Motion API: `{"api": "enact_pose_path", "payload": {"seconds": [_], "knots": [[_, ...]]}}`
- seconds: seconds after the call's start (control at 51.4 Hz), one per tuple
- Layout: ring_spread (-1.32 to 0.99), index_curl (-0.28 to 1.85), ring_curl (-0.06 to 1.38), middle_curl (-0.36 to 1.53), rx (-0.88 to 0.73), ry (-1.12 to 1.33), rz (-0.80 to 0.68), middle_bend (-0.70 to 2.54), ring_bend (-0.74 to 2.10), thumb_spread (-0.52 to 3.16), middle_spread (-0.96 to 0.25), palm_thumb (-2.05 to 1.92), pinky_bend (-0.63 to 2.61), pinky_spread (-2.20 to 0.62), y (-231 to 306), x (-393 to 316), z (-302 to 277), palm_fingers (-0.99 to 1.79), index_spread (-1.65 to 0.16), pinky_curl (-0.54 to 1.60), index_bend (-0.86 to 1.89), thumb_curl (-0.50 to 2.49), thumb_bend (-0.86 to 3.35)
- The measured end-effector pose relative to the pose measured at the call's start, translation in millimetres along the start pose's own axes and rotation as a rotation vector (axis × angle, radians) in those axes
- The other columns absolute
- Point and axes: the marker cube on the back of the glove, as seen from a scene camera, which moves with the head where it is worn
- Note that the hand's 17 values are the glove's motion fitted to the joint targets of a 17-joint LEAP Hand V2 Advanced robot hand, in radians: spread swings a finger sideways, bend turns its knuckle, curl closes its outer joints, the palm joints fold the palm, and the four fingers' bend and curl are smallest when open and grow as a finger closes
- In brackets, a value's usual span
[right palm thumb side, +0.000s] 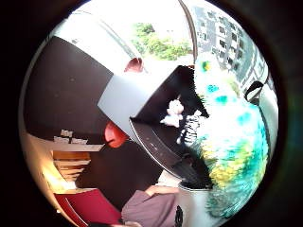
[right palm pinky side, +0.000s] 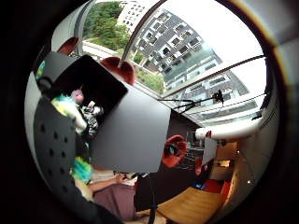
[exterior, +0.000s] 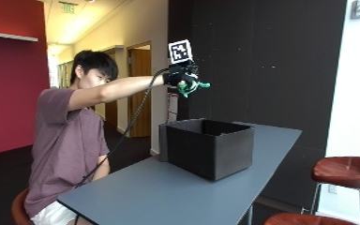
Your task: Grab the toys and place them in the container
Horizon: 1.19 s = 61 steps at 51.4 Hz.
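A fluffy green, teal and yellow plush toy (exterior: 194,87) is held in the air above the black box (exterior: 208,146), gripped by the gloved right hand (exterior: 181,77), whose fingers are curled around it. The arm is stretched out at about head height, well above the box's open top. The box stands on the grey table (exterior: 161,192), near its middle, with its flaps up.

The outside view shows only a scrap of green poking from the fist, and nothing of the box's inside. The thumb-side palm view fills that in: the plush toy (right palm thumb side: 232,142) sits close against the palm, its fur mottled white, turquoise and yellow, and down inside the box (right palm thumb side: 156,137) lie a small white plush figure (right palm thumb side: 173,112) and a black-and-white striped plush, like a zebra (right palm thumb side: 191,130), side by side. The little-finger view shows the striped one (right palm pinky side: 91,116) too.

Red-brown stools (exterior: 348,169) stand beside the table. No writing on the toy or box can be read.
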Motion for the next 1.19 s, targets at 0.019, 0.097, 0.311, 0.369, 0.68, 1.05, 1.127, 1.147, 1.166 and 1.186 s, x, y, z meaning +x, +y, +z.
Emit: {"api": "enact_pose_path", "payload": {"seconds": [0.019, 0.097, 0.311, 0.369, 0.68, 1.05, 1.127, 1.147, 1.166, 1.186], "knots": [[-0.37, 0.92, 0.65, 0.83, 0.006, 0.011, 0.008, 1.28, 1.21, 0.6, -0.22, 0.57, 0.96, -0.33, -4.2, -2.3, 2.7, 1.1, -0.15, 0.51, 1.22, 0.99, 0.06], [-0.37, 0.93, 0.65, 0.83, 0.026, 0.114, 0.126, 1.28, 1.21, 0.59, -0.22, 0.57, 0.96, -0.34, -23.9, -4.2, 18.2, 1.1, -0.15, 0.51, 1.22, 1.01, 0.05], [-0.36, 0.92, 0.64, 0.81, -0.1, 0.269, 0.362, 1.19, 1.17, 0.6, -0.22, 0.52, 0.96, -0.34, -59.1, -20.7, 66.9, 1.04, -0.15, 0.5, 1.16, 1.04, -0.01], [-0.36, 0.92, 0.63, 0.79, -0.324, 0.248, 0.346, 1.1, 1.16, 0.65, -0.24, 0.43, 0.99, -0.35, -58.6, -24.1, 86.9, 0.89, -0.16, 0.51, 1.06, 1.02, -0.05], [-0.01, 0.38, 0.36, 0.38, -0.496, 0.176, 0.21, 0.07, 0.39, 1.12, -0.04, -0.13, 1.37, -0.01, -50.7, 9.9, 109.7, -0.43, -0.2, 0.51, 0.02, 0.57, -0.1], [0.06, 0.25, 0.33, 0.25, -0.429, 0.079, 0.26, 0.08, 0.25, 1.19, 0.0, -0.13, 1.08, 0.05, -47.5, -10.7, 92.5, -0.36, -0.19, 0.39, 0.07, 0.33, -0.09], [0.06, 0.23, 0.33, 0.23, -0.428, 0.196, 0.295, 0.07, 0.23, 1.2, 0.0, -0.13, 1.06, 0.05, -43.0, 2.0, 90.6, -0.35, -0.19, 0.38, 0.07, 0.29, -0.09], [0.07, 0.23, 0.33, 0.23, -0.427, 0.193, 0.278, 0.07, 0.23, 1.2, 0.0, -0.12, 1.05, 0.06, -42.0, 2.6, 89.6, -0.35, -0.19, 0.37, 0.07, 0.29, -0.08], [0.06, 0.22, 0.33, 0.22, -0.426, 0.17, 0.252, 0.07, 0.23, 1.2, 0.0, -0.12, 1.05, 0.05, -41.3, 1.1, 88.5, -0.34, -0.19, 0.37, 0.07, 0.28, -0.08], [0.06, 0.22, 0.33, 0.22, -0.425, 0.149, 0.233, 0.07, 0.22, 1.2, 0.0, -0.13, 1.05, 0.06, -40.9, -0.5, 87.7, -0.34, -0.18, 0.37, 0.07, 0.27, -0.09]]}}
